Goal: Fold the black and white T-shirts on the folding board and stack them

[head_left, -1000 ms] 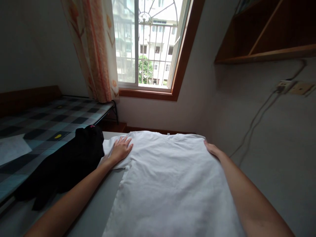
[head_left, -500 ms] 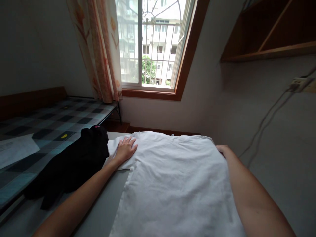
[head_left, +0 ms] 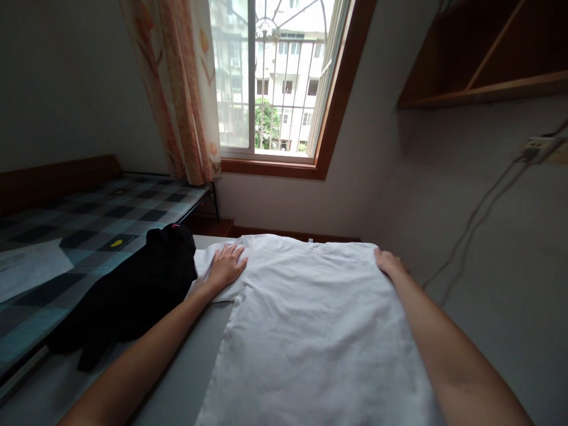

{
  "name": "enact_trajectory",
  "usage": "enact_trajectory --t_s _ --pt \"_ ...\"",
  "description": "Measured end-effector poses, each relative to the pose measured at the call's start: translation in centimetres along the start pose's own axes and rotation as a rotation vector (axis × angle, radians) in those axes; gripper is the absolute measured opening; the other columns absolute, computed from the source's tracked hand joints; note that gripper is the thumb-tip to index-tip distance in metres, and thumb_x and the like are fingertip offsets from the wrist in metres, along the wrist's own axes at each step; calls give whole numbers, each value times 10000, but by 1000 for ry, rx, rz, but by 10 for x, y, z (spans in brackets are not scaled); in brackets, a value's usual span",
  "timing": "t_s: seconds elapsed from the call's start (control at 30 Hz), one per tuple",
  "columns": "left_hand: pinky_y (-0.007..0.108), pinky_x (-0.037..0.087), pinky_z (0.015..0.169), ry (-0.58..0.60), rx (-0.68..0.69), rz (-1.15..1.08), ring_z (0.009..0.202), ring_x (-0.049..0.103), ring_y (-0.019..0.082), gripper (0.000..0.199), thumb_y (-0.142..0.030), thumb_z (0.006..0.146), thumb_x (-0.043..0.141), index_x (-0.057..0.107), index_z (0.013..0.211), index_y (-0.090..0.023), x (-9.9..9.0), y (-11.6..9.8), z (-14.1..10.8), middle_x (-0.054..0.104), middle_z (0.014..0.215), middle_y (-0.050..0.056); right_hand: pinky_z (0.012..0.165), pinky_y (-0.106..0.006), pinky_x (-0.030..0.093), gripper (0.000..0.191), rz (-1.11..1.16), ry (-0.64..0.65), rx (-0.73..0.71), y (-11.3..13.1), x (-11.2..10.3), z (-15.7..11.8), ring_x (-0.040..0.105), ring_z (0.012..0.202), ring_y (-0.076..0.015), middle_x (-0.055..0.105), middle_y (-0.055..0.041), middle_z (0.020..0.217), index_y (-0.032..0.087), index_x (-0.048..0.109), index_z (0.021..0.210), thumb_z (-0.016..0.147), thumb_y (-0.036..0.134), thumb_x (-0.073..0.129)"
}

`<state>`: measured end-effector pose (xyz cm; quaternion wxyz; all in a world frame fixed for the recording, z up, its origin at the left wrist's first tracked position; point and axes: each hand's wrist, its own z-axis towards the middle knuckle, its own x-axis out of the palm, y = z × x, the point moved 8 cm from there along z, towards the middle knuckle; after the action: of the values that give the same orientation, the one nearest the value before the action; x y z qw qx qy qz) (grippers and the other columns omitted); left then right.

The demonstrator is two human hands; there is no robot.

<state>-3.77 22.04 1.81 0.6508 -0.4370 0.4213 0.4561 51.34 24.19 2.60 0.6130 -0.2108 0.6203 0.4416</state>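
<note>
A white T-shirt (head_left: 315, 313) lies spread over a pale table (head_left: 177, 349), with a sleeve out to the left and its upper edge at the far side. My left hand (head_left: 226, 265) rests flat on that sleeve near the shoulder, fingers spread. At the far right corner of the shirt, my right hand (head_left: 392, 264) grips the edge of the cloth, thumb on top. Its other fingers are mostly hidden from view. Beside my left forearm lies a bunched black garment (head_left: 137, 284), partly on the table.
A bed with a checked mattress (head_left: 146, 204) adjoins the table on the left, with a paper sheet (head_left: 33, 267) on it. Ahead are a curtain (head_left: 186, 94) and a barred window (head_left: 284, 94). A wall with a hanging cable (head_left: 474, 219) and a wooden shelf (head_left: 492, 92) borders the right.
My right hand has moved left and slightly up along the shirt's far right corner, drawing that corner slightly inward. My left hand stays in place on the sleeve.
</note>
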Motion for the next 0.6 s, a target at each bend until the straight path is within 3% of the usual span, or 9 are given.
enact_trajectory --t_s 0.07,0.17,0.23,0.3,0.43,0.6 --pt "512 216 1121 11 -6 4 1385 314 302 443 -429 942 398 503 1336 -256 1 0 1 440 1477 74 948 -584 382 571 -110 40 5 12 5 -16 547 1166 -394 592 -253 1244 115 582 1293 949 479 308" --pt "523 204 1122 37 -20 10 1396 297 313 463 -442 941 389 491 1354 -261 3 1 2 414 1497 75 1074 -539 258 601 -245 40 -189 50 12 -55 339 1368 -358 381 -189 1490 183 463 1417 962 521 262" --pt "521 200 1124 46 -21 11 1399 294 315 469 -447 939 387 486 1360 -266 5 2 3 406 1503 73 1120 -528 178 633 -267 122 -330 73 25 -89 232 1426 -333 286 -151 1554 201 392 1465 965 552 225" --pt "512 196 1127 43 -17 10 1398 296 315 470 -450 936 391 489 1359 -268 5 3 3 406 1503 71 1128 -520 175 681 -250 189 -423 88 35 -121 223 1432 -325 277 -145 1560 207 320 1501 956 594 190" --pt "502 191 1129 43 -11 12 1399 294 310 473 -453 939 384 484 1363 -269 6 3 3 400 1507 71 1136 -516 169 685 -235 233 -517 95 36 -168 207 1440 -320 250 -124 1574 244 297 1511 948 616 182" --pt "505 197 1124 45 -6 17 1399 290 316 477 -454 948 371 480 1369 -258 6 4 4 399 1508 74 1153 -484 150 635 -235 172 -513 87 24 -186 218 1441 -290 268 -110 1570 268 332 1497 958 587 230"
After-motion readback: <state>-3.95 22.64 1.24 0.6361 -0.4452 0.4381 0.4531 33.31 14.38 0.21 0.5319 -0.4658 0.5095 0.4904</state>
